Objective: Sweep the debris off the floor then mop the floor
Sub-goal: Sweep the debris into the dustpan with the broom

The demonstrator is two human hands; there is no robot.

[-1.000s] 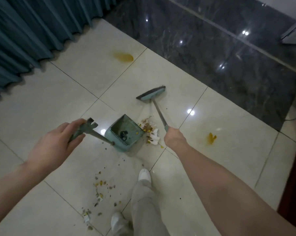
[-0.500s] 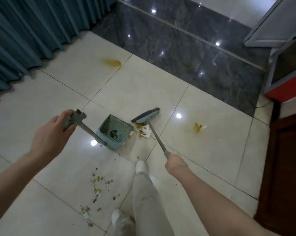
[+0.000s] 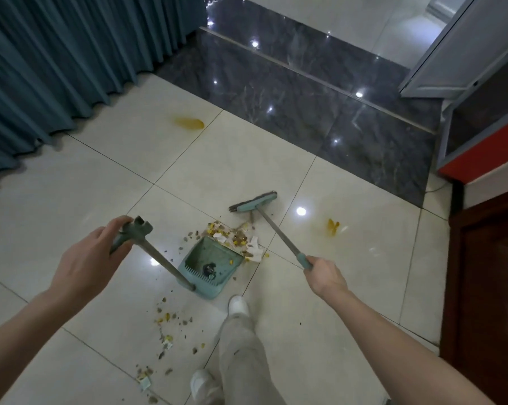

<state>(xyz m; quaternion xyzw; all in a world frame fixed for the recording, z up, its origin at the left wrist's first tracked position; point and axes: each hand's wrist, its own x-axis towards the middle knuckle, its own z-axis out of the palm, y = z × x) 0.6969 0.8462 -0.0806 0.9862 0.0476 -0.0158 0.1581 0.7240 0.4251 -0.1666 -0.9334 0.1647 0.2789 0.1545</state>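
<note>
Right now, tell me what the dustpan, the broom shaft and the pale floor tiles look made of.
The dustpan: probably moulded plastic, matte teal; its comb teeth are formed in one piece with it.
The broom shaft: likely metal tubing, thin, grey, with a dull sheen; unsure.
The pale floor tiles: glazed ceramic or porcelain, glossy; they mirror point lights sharply, with thin dark grout lines between.
</note>
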